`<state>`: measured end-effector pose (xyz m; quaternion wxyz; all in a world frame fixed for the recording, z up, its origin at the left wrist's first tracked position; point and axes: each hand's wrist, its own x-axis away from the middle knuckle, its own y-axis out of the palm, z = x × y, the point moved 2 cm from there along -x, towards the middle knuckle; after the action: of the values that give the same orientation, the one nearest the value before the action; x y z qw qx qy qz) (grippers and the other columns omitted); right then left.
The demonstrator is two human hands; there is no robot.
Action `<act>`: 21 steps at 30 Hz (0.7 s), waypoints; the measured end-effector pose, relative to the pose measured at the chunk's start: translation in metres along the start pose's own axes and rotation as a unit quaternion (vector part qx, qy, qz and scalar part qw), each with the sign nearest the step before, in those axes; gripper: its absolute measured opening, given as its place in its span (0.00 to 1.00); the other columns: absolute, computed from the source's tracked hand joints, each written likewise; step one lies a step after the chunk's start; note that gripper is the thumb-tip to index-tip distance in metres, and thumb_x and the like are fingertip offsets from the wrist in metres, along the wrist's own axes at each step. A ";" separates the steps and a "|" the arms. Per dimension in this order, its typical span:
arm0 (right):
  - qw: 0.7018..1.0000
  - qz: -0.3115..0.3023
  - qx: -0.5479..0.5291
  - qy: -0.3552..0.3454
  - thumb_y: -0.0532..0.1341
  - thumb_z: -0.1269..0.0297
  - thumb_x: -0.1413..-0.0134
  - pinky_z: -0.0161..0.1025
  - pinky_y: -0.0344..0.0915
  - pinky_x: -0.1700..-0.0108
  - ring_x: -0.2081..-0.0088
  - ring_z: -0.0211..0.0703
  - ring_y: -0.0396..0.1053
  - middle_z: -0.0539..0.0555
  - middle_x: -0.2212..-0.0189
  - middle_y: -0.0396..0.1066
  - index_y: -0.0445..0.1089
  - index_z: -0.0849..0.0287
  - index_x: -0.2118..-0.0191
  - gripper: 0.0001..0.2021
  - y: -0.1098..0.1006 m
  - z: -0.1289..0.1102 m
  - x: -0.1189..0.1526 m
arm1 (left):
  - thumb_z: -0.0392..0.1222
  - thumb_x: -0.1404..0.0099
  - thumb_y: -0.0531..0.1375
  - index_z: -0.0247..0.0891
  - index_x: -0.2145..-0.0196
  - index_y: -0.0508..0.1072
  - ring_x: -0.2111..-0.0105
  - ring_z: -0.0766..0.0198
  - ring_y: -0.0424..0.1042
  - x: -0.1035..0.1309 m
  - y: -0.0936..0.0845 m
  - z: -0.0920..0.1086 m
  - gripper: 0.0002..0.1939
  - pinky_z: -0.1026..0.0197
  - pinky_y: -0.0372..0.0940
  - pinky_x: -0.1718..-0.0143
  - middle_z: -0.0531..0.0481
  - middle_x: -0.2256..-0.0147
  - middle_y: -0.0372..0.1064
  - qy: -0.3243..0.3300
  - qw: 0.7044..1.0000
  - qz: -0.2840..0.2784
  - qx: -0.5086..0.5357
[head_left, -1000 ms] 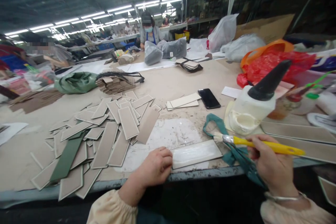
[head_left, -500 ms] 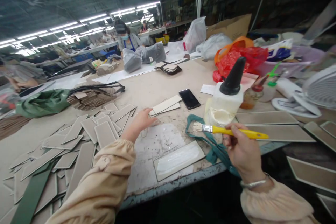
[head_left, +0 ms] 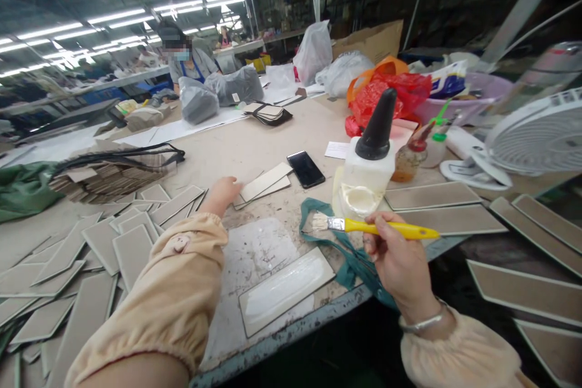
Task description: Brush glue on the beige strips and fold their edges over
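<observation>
My right hand (head_left: 400,257) is closed around the yellow handle of a paintbrush (head_left: 384,228), its pale bristles pointing left. Below the brush lies a cream panel (head_left: 286,291) with dark edges, its upper face streaked with wet white glue. My left hand (head_left: 222,195) reaches forward with fingers apart, their tips at the left end of two overlapping cream strips (head_left: 267,182). Whether they touch the strips is hard to see. Behind the brush stands a white glue bottle (head_left: 369,173) with a black cone top. A teal cloth strip (head_left: 348,254) trails over the table edge.
Loose grey-beige panels (head_left: 97,248) are heaped at left, beside a strapped bundle (head_left: 109,176). A phone (head_left: 306,170) lies beyond the strips. At right are more panels (head_left: 448,220), a white fan (head_left: 536,130) and red bags (head_left: 386,100). A masked co-worker (head_left: 186,60) is across the table.
The view has swung right, so things sit further left in the picture. My left hand stays by the cream strips, its fingers at their left end. The right hand still holds the paintbrush.
</observation>
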<state>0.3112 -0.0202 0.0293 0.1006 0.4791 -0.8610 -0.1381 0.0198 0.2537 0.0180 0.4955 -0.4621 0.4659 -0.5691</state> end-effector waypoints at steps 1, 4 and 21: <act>1.000 -0.001 0.005 0.000 0.63 0.53 0.47 0.27 0.54 0.83 0.83 0.31 0.60 0.45 0.84 0.63 0.66 0.57 0.66 0.13 0.000 0.001 0.001 | 0.47 0.41 0.58 0.32 0.55 0.75 0.50 0.48 0.70 -0.005 0.001 -0.002 0.20 0.58 0.63 0.52 0.36 0.52 0.72 -0.009 1.000 -0.006 -0.007; 1.000 -0.005 0.014 0.001 0.62 0.53 0.45 0.27 0.55 0.83 0.83 0.31 0.59 0.44 0.83 0.63 0.66 0.57 0.65 0.12 0.000 0.003 0.002 | 0.46 0.44 0.61 0.33 0.60 0.76 0.51 0.48 0.71 -0.019 0.002 -0.005 0.17 0.58 0.63 0.55 0.36 0.55 0.74 -0.036 0.999 -0.024 -0.019; 0.993 -0.058 0.064 -0.076 0.61 0.57 0.41 0.31 0.63 0.78 0.78 0.34 0.65 0.48 0.76 0.70 0.69 0.55 0.60 0.08 0.002 0.004 0.012 | 0.48 0.41 0.54 0.35 0.59 0.75 0.72 0.63 0.69 0.014 -0.040 -0.027 0.18 0.65 0.58 0.75 0.48 0.69 0.72 -0.136 0.962 0.166 0.169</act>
<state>0.3021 -0.0286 0.0267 -0.0044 0.5214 -0.8441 -0.1249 -0.0136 0.2448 0.0547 0.7129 -0.3607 0.3612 -0.4808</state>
